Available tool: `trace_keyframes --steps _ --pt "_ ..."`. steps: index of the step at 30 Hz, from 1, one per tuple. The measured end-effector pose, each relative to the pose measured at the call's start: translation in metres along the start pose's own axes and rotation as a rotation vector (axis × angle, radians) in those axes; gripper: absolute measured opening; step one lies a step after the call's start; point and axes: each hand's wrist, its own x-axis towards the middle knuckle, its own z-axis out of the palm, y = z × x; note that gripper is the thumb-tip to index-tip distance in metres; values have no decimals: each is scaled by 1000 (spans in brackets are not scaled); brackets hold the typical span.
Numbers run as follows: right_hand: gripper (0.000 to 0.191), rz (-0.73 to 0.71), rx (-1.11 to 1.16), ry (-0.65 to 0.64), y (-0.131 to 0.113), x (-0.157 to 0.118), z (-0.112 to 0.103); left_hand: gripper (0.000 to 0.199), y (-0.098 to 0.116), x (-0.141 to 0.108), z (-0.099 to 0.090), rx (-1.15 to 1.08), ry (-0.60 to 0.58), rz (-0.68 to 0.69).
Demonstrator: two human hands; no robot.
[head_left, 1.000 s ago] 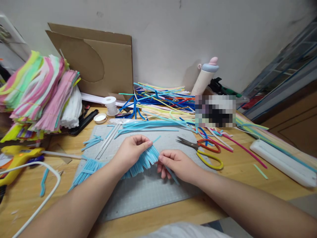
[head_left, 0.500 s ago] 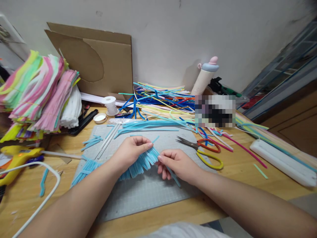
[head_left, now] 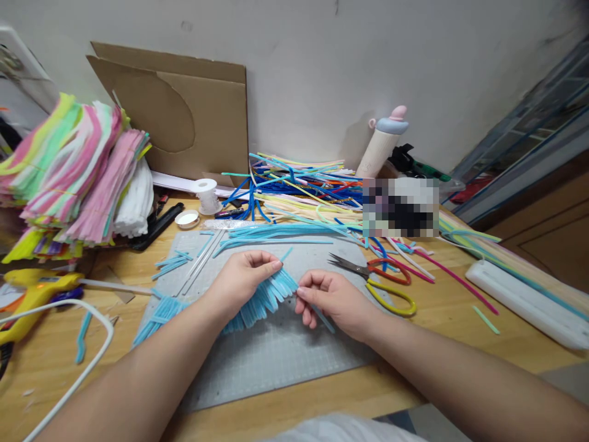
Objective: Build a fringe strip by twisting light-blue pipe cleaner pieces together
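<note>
A fringe of blue pipe cleaners (head_left: 264, 302), folded side by side, hangs from my left hand (head_left: 248, 274), whose thumb and fingers pinch its upper edge. One blue end pokes up past the thumb. At the fringe's right end, my right hand (head_left: 329, 301) is closed in a pinch on a single blue pipe cleaner (head_left: 327, 323), which slants down below the fingers. Both hands are above the grey cutting mat (head_left: 257, 368). More short blue pieces (head_left: 159, 319) lie at the mat's left, partly behind my left forearm. Scissors (head_left: 363, 270) with red and yellow handles rest open to the right.
Long blue pipe cleaners (head_left: 285, 231) lie along the mat's back edge, with a mixed-colour heap (head_left: 304, 190) behind. A yellow glue gun (head_left: 37, 288) and white cable (head_left: 103, 325) are at left. A white power strip (head_left: 524, 304) sits at right. Cardboard (head_left: 216, 116) leans on the wall.
My right hand has shifted slightly up, and the pipe cleaner's lower end has risen a little with it. My left hand keeps its pinch on the fringe. The camera view has moved slightly.
</note>
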Motion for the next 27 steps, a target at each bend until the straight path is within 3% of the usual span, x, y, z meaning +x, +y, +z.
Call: trace_keyframes --steps 8,21,24,27 --pt "30 84 146 -64 -2 1 -6 31 0 1 -1 -39 -7 -25" --pt "31 7 119 -84 1 0 -6 31 3 -1 -3 -65 -64 -22" --pt "30 -75 39 -102 -1 0 -5 32 4 -2 -3 -94 -119 -54" --pt "26 -306 -164 -92 -3 0 -5 30 2 -3 -2 -124 -163 -68"
